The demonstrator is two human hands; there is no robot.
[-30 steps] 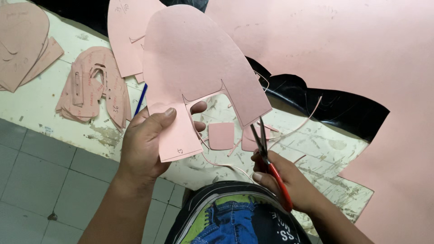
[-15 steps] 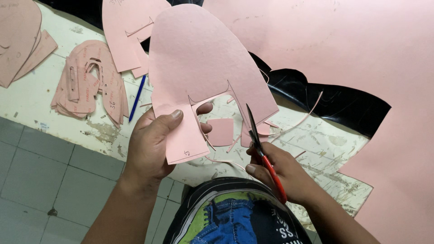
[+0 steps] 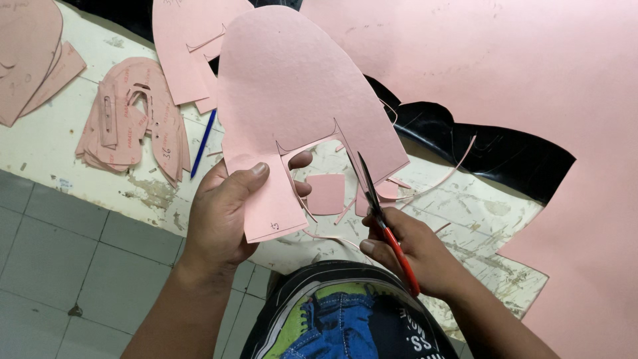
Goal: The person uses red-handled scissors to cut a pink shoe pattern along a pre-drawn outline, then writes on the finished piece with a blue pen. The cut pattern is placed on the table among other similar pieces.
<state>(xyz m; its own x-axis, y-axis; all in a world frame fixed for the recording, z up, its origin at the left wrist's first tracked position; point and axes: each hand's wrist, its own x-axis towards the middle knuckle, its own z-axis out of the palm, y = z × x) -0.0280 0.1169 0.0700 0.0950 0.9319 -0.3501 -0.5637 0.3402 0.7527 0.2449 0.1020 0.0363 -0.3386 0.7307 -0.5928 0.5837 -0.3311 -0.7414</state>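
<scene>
Pink card pattern piece (image 3: 292, 86), rounded at the top with a notched lower edge, is held up over the worktable (image 3: 46, 149) in front of the person. Left hand (image 3: 229, 203) is closed on its lower left tab, thumb across the front and fingers behind. Right hand (image 3: 415, 249) is wrapped around the red handles of a pair of scissors (image 3: 375, 199); the blades are nearly together and point up into the inner cut-out at the piece's right leg.

Compared with a second ago, the piece has been turned slightly and lifted, and the blades have moved from below the right leg up along its inner edge. The cut line there has therefore advanced, and a thin curled offcut strip (image 3: 452, 169) trails to the right of the blades.

A small pink square scrap (image 3: 325, 194) lies on the table behind the opening. A stack of finished pink templates (image 3: 129, 119) sits to the left, with a blue pen (image 3: 203, 143) beside it. A large pink sheet (image 3: 531, 80) covers the right side over black material (image 3: 478, 149).
</scene>
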